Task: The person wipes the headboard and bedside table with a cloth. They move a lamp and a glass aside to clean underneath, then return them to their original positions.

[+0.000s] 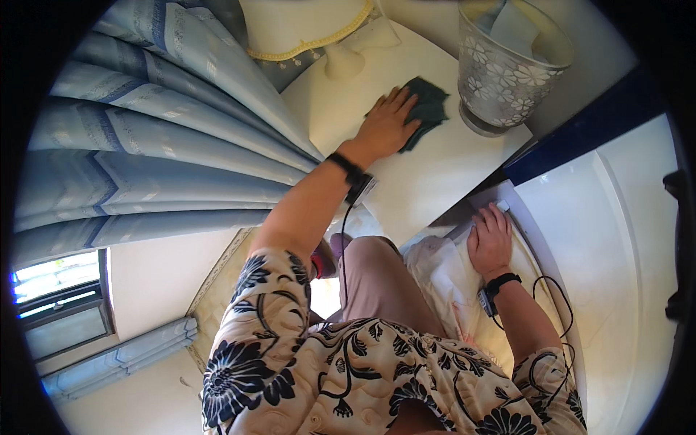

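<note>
My left hand (387, 126) lies palm down on a dark green cloth (427, 106), holding it against a white tabletop (435, 174). Its fingers are spread over the cloth's left part, and the thumb reaches across toward the lower edge. Lower right, my right hand (491, 239) rests flat on the pale bedding (524, 272), fingertips by the raised edge of the bed, with nothing held. Each wrist wears a black strap with a small device and a cable. On the tabletop behind the cloth is the base of a table lamp (343, 62).
A floral-patterned waste bin (500, 81) with a liner stands at the tabletop's right. The lamp's fringed shade (302, 27) overhangs the back. Blue curtains (179, 130) hang close on the left. A white headboard panel with a dark blue edge (582, 125) borders the right. Crumpled clear plastic (429, 258) lies beside my knee.
</note>
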Demonstrator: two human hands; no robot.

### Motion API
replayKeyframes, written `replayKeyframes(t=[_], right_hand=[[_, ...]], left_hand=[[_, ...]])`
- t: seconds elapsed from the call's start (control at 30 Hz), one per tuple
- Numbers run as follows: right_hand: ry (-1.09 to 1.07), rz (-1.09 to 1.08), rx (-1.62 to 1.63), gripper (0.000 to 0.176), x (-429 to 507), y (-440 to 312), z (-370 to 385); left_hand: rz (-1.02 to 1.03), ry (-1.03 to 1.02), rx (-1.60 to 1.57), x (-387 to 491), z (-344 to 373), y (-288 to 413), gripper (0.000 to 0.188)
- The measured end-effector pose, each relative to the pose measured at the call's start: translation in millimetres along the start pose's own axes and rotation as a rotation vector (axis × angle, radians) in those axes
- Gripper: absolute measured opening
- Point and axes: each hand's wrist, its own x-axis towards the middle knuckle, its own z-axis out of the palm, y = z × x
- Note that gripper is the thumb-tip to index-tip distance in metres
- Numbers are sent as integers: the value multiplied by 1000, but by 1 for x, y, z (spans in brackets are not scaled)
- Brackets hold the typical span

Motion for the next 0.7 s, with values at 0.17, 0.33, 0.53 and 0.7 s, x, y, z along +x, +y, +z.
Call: replayKeyframes(t=[0.17, 0.33, 0.53, 0.7], right_hand=[[-23, 1, -48, 33, -1, 3, 4], [-46, 7, -33, 34, -2, 5, 5], [-54, 17, -16, 34, 1, 3, 1], [-67, 27, 16, 33, 5, 1, -1]], left_hand=[[-56, -14, 63, 104, 35, -32, 56], [-517, 90, 159, 138, 52, -71, 71], [-766, 252, 234, 158, 48, -121, 55], [-658, 337, 178, 170, 66, -145, 57]])
